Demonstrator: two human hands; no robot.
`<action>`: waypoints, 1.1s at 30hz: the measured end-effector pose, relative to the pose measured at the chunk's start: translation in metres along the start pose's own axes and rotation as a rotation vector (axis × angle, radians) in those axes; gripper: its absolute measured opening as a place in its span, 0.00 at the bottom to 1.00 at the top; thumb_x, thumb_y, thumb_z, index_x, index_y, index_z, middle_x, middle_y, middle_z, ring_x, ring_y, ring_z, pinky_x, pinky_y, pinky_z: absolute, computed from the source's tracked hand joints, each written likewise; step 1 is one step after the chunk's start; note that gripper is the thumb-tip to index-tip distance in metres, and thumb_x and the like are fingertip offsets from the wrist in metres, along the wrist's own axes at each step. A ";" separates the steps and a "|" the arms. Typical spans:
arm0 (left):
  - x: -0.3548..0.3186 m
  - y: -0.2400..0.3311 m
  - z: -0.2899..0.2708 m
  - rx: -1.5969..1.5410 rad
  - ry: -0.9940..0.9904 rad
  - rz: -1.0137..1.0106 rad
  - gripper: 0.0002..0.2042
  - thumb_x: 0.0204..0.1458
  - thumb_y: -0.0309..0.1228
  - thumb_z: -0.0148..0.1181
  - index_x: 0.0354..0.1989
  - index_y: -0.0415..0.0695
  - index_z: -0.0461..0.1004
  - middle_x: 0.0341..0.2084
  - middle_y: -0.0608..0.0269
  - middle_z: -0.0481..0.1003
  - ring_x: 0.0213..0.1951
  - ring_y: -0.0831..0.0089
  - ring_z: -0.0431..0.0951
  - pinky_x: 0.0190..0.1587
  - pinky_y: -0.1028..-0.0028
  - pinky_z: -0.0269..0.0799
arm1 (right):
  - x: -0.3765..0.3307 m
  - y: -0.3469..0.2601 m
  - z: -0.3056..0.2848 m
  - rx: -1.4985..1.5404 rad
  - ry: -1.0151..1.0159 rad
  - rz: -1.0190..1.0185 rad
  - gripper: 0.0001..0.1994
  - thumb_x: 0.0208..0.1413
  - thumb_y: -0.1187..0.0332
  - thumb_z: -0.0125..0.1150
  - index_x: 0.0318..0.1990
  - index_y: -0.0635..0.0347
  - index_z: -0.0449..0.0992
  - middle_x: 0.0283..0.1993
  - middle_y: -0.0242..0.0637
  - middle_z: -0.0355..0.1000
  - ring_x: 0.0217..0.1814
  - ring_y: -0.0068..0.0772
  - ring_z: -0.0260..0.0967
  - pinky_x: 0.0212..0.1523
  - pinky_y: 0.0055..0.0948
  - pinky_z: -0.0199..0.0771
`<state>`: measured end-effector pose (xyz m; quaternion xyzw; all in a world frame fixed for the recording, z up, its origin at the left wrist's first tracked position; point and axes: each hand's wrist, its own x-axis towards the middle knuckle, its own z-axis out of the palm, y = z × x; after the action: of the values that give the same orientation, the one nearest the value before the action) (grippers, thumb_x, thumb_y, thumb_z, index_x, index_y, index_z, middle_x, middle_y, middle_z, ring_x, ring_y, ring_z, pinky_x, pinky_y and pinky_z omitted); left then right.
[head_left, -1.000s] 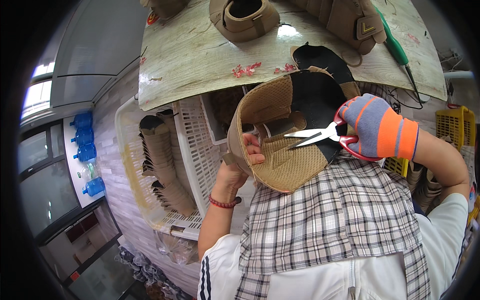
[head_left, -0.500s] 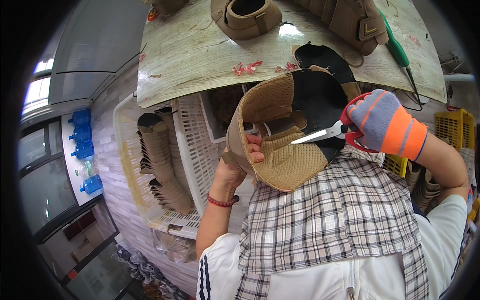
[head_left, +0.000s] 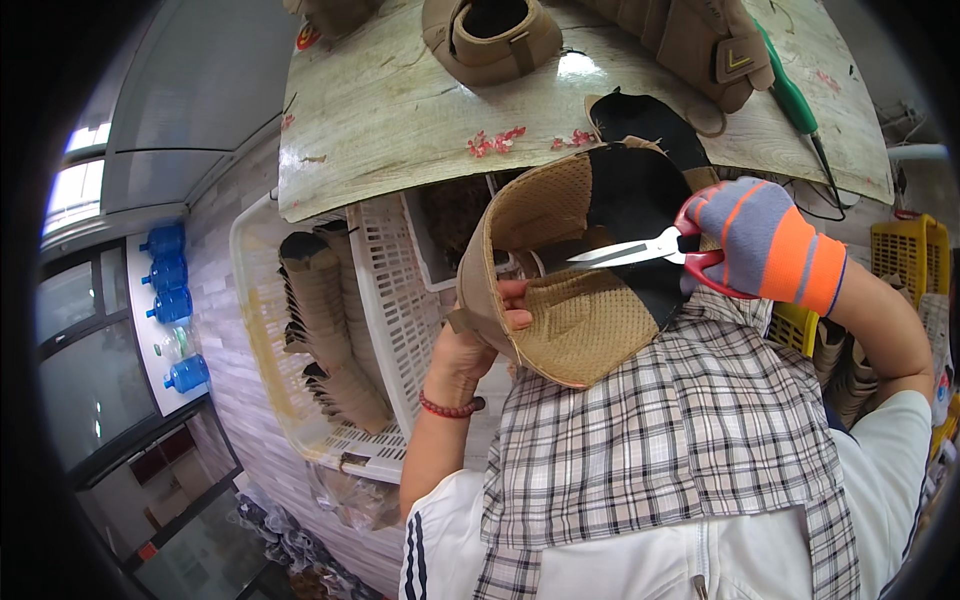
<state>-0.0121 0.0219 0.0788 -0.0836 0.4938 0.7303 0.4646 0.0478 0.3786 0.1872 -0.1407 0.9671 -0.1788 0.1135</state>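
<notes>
My left hand [head_left: 468, 352], bare with a red bead bracelet at the wrist, grips the left edge of a tan padded wrap [head_left: 575, 335]. This wrap curves round like an open cuff, with a honeycomb mesh lining and a black panel on its inner side. My fingertips show inside the rim; the thumb is hidden. In a grey and orange knitted glove, my right hand [head_left: 760, 240] holds red-handled scissors [head_left: 625, 253]. Their blades point left across the wrap's opening, over the mesh and black panel, nearly together. Whether they touch the fabric I cannot tell.
On the wood-patterned table [head_left: 380, 130] stand a tan cuff-shaped piece [head_left: 490, 45], more tan padded pieces [head_left: 690, 50] and a green-handled pointed tool [head_left: 793, 100]. A white plastic basket [head_left: 385, 330] holds stacked tan pieces at lower left. Yellow crates [head_left: 908, 255] stand at right.
The scissors have lifted slightly away from the mesh flap, and their tips have shifted up and left. My left hand keeps its grip on the wrap, which has moved slightly.
</notes>
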 end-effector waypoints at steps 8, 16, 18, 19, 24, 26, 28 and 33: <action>-0.003 -0.006 0.007 -0.119 0.087 0.024 0.19 0.42 0.16 0.70 0.46 0.35 0.79 0.44 0.54 0.80 0.45 0.65 0.80 0.51 0.67 0.78 | 0.002 0.007 0.000 -0.018 -0.050 0.006 0.20 0.44 0.56 0.71 0.41 0.60 0.80 0.35 0.44 0.78 0.39 0.46 0.76 0.40 0.36 0.76; -0.002 -0.013 0.008 -0.179 0.034 0.033 0.18 0.45 0.16 0.68 0.48 0.34 0.78 0.44 0.53 0.80 0.46 0.64 0.80 0.52 0.67 0.77 | 0.016 -0.003 0.006 -0.038 -0.175 -0.025 0.25 0.43 0.48 0.71 0.39 0.60 0.81 0.30 0.45 0.77 0.33 0.46 0.77 0.34 0.37 0.76; -0.002 -0.013 0.008 -0.185 0.027 0.038 0.18 0.45 0.16 0.68 0.48 0.34 0.78 0.44 0.53 0.80 0.46 0.64 0.79 0.52 0.67 0.77 | 0.020 -0.006 0.007 -0.024 -0.265 0.019 0.26 0.43 0.46 0.71 0.39 0.61 0.81 0.29 0.45 0.77 0.33 0.46 0.78 0.32 0.37 0.76; -0.001 -0.012 0.007 -0.186 0.022 0.034 0.18 0.45 0.16 0.68 0.48 0.34 0.78 0.44 0.53 0.80 0.46 0.64 0.79 0.52 0.67 0.77 | 0.022 -0.007 0.008 -0.027 -0.322 0.055 0.26 0.43 0.45 0.70 0.39 0.61 0.80 0.29 0.45 0.77 0.32 0.46 0.78 0.32 0.36 0.76; 0.001 -0.018 0.005 -0.175 0.011 0.075 0.17 0.50 0.13 0.60 0.51 0.32 0.76 0.46 0.46 0.79 0.46 0.60 0.81 0.51 0.65 0.80 | 0.021 -0.005 0.014 -0.067 -0.391 0.083 0.35 0.41 0.34 0.68 0.39 0.62 0.80 0.29 0.46 0.77 0.34 0.46 0.78 0.33 0.36 0.77; 0.001 -0.017 0.004 -0.186 -0.009 0.075 0.18 0.50 0.13 0.59 0.51 0.32 0.76 0.46 0.46 0.79 0.46 0.59 0.81 0.52 0.64 0.80 | 0.018 -0.004 0.006 -0.051 -0.262 0.014 0.39 0.39 0.29 0.66 0.38 0.63 0.79 0.29 0.46 0.77 0.35 0.46 0.78 0.34 0.36 0.77; 0.002 -0.017 0.005 -0.194 -0.016 0.069 0.18 0.49 0.13 0.59 0.51 0.32 0.76 0.46 0.46 0.79 0.46 0.59 0.81 0.53 0.64 0.79 | 0.018 -0.008 0.004 -0.074 -0.270 0.017 0.42 0.36 0.26 0.65 0.38 0.63 0.79 0.30 0.46 0.77 0.35 0.46 0.78 0.35 0.36 0.78; 0.003 -0.013 0.007 -0.189 -0.001 0.045 0.19 0.48 0.14 0.63 0.51 0.33 0.76 0.45 0.49 0.79 0.46 0.61 0.80 0.52 0.66 0.78 | 0.033 -0.023 0.006 -0.069 -0.334 0.041 0.42 0.35 0.27 0.66 0.38 0.63 0.79 0.30 0.45 0.78 0.36 0.45 0.79 0.35 0.36 0.78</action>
<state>-0.0011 0.0303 0.0726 -0.1156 0.4242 0.7838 0.4385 0.0234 0.3456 0.1852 -0.1527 0.9431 -0.1171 0.2712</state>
